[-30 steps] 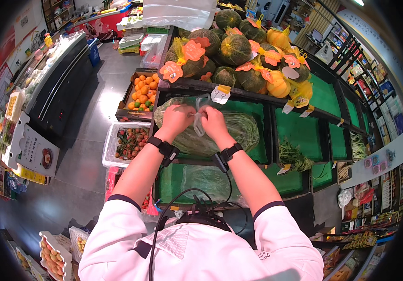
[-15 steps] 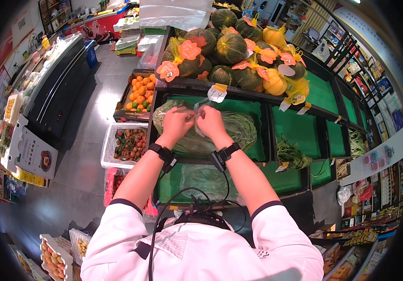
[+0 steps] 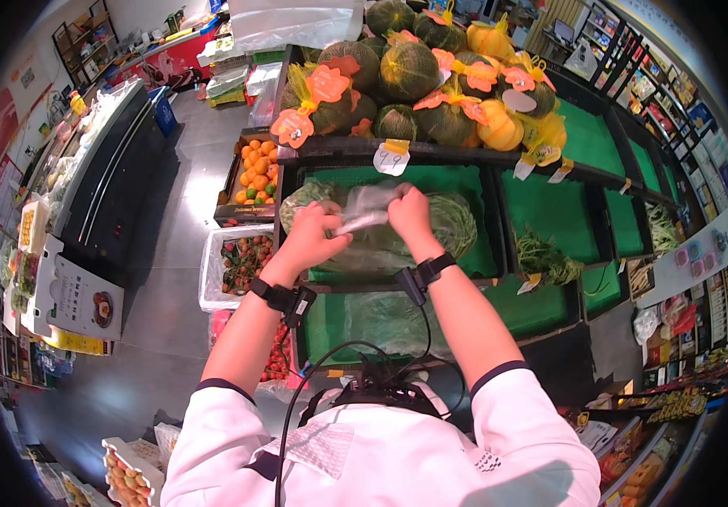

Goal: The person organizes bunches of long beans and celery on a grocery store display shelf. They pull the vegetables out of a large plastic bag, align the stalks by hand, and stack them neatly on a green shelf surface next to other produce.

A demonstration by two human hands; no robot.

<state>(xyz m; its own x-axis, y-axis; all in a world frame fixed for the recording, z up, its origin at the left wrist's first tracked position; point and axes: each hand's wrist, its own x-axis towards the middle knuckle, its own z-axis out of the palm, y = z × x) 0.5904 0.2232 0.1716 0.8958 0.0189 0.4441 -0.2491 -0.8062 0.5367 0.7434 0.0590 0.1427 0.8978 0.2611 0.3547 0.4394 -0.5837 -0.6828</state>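
Both my hands are over a black crate lined in green, pinching clear plastic film (image 3: 367, 209) stretched between them; motion blurs it. My left hand (image 3: 317, 233) grips the film's left end, with fingers closed. My right hand (image 3: 411, 216) holds its right end, closed like a fist. Below lies a large clear bag of long green vegetables (image 3: 451, 225), probably long beans, on the crate's green liner. Whether the film is this bag's own neck, I cannot tell. Each wrist wears a black strapped device.
Green and yellow pumpkins (image 3: 409, 69) with orange tags fill the shelf behind. Left of the crate are a box of oranges (image 3: 256, 173) and a white foam box of reddish fruit (image 3: 246, 264). Leafy greens (image 3: 541, 258) lie in the right crate. A cable (image 3: 330, 351) hangs before me.
My hands have moved apart, the left one nearer to me and the right one to the right, stretching the film between them. The view has shifted slightly.
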